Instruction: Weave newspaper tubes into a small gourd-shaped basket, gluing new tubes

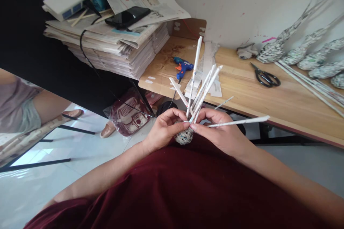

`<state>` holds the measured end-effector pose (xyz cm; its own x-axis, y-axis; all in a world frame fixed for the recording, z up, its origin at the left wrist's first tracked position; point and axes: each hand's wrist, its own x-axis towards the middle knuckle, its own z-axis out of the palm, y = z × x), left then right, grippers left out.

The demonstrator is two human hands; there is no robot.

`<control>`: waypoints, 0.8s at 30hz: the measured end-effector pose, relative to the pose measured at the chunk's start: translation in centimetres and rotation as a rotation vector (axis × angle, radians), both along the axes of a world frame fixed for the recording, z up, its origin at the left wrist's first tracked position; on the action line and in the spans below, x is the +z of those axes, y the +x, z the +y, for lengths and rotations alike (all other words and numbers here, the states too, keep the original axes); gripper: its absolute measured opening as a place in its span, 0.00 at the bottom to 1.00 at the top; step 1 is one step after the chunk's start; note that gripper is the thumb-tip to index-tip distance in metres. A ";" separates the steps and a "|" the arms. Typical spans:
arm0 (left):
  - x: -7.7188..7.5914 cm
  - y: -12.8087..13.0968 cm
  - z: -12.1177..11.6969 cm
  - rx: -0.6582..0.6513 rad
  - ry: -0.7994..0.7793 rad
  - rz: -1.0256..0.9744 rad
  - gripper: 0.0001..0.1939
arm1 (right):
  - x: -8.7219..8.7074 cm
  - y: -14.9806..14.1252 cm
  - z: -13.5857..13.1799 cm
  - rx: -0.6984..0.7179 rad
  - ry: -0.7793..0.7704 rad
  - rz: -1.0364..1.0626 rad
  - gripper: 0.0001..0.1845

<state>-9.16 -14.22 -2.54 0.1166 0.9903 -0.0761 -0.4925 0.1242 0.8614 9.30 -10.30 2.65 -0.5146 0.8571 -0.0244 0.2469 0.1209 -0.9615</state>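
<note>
Between my hands is a small woven newspaper piece, its rounded body resting low against the dark red cloth. Several rolled paper tubes fan upward out of it. My left hand is closed, thumb and fingers pinching the tubes where they meet the weave. From the other side my right hand pinches the same spot, its thumb tip close to the left one. One long paper tube sticks out to the right past my right hand. Fingers hide part of the weave.
A blue glue gun lies on cardboard beside a tall newspaper stack with a phone on top. Black scissors, loose paper tubes and several woven pieces are on the wooden table. A cable hangs at left.
</note>
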 end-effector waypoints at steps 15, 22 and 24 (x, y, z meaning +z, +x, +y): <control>0.1 -0.1 0.0 -0.005 0.009 -0.018 0.10 | 0.0 0.0 0.0 -0.017 -0.025 0.028 0.08; -0.1 -0.1 0.0 -0.010 0.016 -0.026 0.10 | -0.2 0.1 -0.1 -0.005 -0.030 0.013 0.08; -0.1 -0.1 0.0 -0.010 0.020 -0.025 0.10 | -0.1 0.2 -0.1 0.002 -0.041 0.004 0.08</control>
<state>-9.29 -14.22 -2.61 0.1278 0.9904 -0.0535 -0.5129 0.1122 0.8511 9.48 -10.38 2.54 -0.5162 0.8546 -0.0571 0.2429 0.0822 -0.9665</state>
